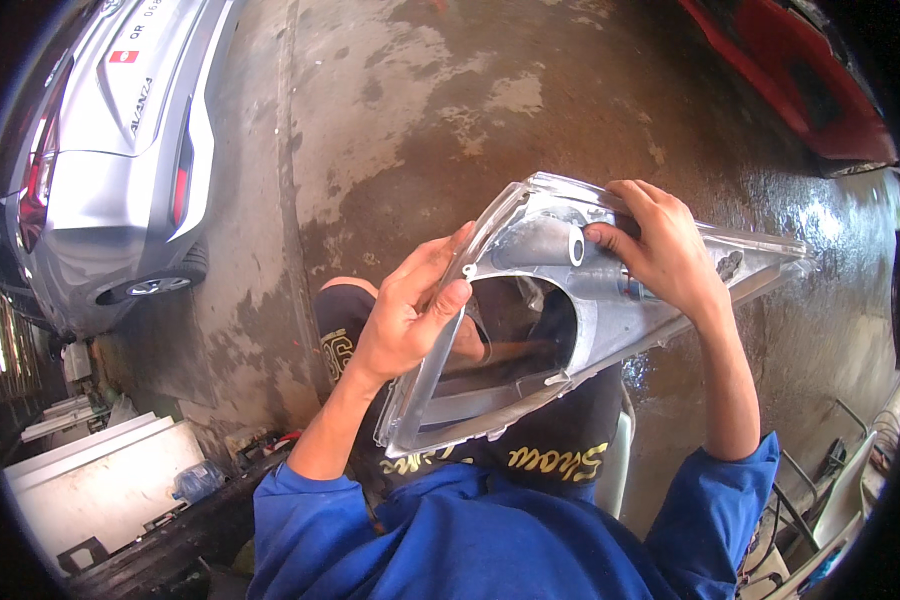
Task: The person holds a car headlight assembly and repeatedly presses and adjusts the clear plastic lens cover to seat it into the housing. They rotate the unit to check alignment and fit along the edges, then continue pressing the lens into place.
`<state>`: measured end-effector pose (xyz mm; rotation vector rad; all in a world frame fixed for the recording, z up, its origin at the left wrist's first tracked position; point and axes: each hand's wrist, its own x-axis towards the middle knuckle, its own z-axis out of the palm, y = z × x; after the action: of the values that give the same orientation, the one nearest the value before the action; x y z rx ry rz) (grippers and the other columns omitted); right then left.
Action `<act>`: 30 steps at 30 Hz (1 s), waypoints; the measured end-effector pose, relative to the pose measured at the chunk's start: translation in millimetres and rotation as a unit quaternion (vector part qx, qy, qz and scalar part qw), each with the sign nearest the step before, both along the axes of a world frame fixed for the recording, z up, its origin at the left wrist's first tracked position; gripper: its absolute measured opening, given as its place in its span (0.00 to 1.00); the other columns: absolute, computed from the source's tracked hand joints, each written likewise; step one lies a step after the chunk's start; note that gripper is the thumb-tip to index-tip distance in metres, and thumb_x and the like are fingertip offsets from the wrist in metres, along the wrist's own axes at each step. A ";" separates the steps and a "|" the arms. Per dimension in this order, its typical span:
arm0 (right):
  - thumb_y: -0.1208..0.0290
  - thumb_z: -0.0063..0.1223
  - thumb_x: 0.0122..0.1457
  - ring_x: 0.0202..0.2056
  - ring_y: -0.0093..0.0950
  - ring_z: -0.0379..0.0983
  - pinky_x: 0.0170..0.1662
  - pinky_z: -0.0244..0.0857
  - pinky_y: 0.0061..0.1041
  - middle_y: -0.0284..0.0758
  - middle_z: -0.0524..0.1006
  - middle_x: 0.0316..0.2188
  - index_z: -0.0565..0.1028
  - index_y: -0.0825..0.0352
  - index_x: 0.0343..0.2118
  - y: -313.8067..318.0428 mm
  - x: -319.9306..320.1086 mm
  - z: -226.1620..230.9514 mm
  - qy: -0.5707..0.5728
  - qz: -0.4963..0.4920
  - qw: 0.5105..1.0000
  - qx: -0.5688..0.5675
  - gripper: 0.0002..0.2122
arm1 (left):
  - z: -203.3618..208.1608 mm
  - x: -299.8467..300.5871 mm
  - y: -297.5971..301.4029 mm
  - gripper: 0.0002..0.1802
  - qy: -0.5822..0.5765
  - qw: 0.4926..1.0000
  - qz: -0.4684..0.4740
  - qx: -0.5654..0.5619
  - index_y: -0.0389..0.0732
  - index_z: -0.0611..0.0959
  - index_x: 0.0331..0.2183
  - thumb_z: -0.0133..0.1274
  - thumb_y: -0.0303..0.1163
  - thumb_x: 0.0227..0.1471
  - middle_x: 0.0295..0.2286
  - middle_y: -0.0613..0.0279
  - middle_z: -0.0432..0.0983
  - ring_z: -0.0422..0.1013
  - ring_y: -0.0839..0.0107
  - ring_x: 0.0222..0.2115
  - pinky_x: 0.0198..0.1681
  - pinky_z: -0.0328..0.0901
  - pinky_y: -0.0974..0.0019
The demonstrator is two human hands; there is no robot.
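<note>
Above my lap I hold a car headlight (610, 320), a roughly triangular piece with a clear rim, a grey inner shell and a large opening through which my dark shorts show. My left hand (410, 305) is closed on its left edge, thumb on the near face and fingers behind. On the upper edge, my right hand (665, 245) grips the rim, its thumb beside a small round hole in the shell. The headlight's narrow end points right. Its far side is hidden from me.
A silver car (120, 160) stands at the left, its rear toward me. A red car part (790, 70) is at the upper right. White panels (105, 490) and a clear plastic bottle (200, 483) lie lower left. A pale chair (850, 500) stands lower right. The concrete floor (420, 100) is wet in patches.
</note>
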<state>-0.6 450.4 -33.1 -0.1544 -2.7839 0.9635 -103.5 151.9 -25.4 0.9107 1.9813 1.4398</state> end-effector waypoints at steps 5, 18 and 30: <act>0.49 0.64 0.56 0.46 0.49 0.77 0.50 0.69 0.43 0.51 0.79 0.40 0.77 0.75 0.48 -4.7 -15.4 15.5 0.018 0.038 0.994 -0.106 0.29 | 1.3 11.1 0.1 0.28 -0.079 0.995 0.030 0.059 0.35 0.72 0.62 0.56 0.34 0.64 0.54 0.52 0.69 0.77 0.73 0.26 0.28 0.72 0.71; 0.67 0.68 0.50 0.41 0.47 0.76 0.45 0.69 0.43 0.45 0.76 0.36 0.78 0.66 0.45 -57.3 -55.6 35.8 -0.016 0.093 0.991 -0.099 0.19 | 8.5 11.2 -6.1 0.25 -0.091 0.991 0.076 0.057 0.36 0.77 0.59 0.57 0.31 0.63 0.51 0.49 0.74 0.76 0.75 0.26 0.22 0.73 0.71; 0.71 0.65 0.52 0.45 0.46 0.75 0.50 0.68 0.41 0.44 0.77 0.38 0.77 0.67 0.45 -72.5 -82.5 24.5 -0.081 0.097 0.987 -0.098 0.17 | -1.4 0.4 -16.0 0.22 -0.081 0.988 0.129 0.024 0.33 0.78 0.56 0.56 0.34 0.63 0.32 0.57 0.76 0.76 0.73 0.23 0.23 0.75 0.69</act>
<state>-83.0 377.8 -8.6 0.0107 -2.8872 1.3297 -103.1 135.9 -26.8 0.5494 2.0047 1.6523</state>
